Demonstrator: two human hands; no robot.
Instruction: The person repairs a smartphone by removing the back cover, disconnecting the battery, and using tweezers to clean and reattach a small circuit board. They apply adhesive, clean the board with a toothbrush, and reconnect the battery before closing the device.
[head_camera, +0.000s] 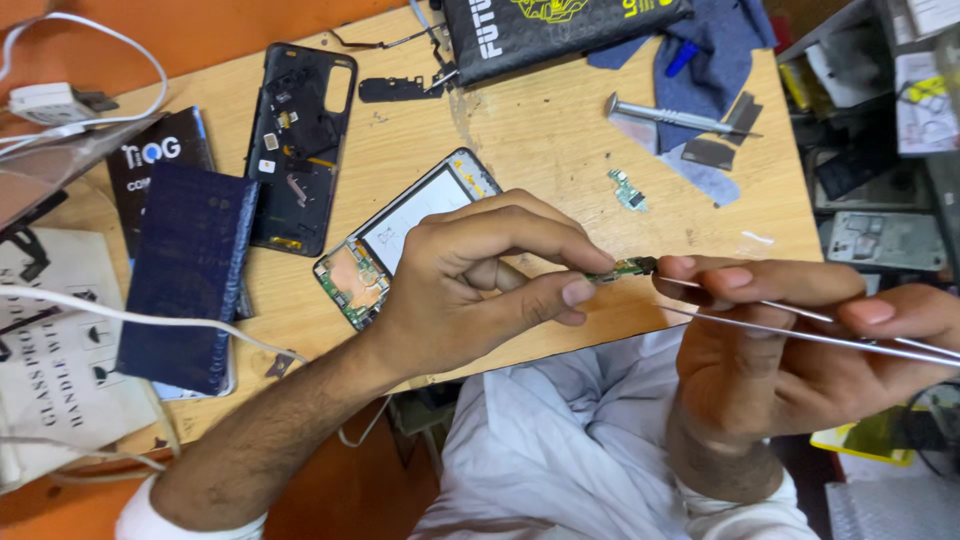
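Left hand (470, 280) pinches a small green circuit board (622, 268) by its edges; right hand (790, 340) grips steel tweezers (800, 325) at its end. Board judged light, stiff, fragile: hold the edges only.

A black pouch (560, 30) with yellow print lies at twelve o'clock; a black box (160, 160) and white printed sheet (60, 370) sit at nine.

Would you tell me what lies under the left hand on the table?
The opened phone frame lies under the left hand: its pale panel and green circuit board show, while its lower right part is covered by the hand.
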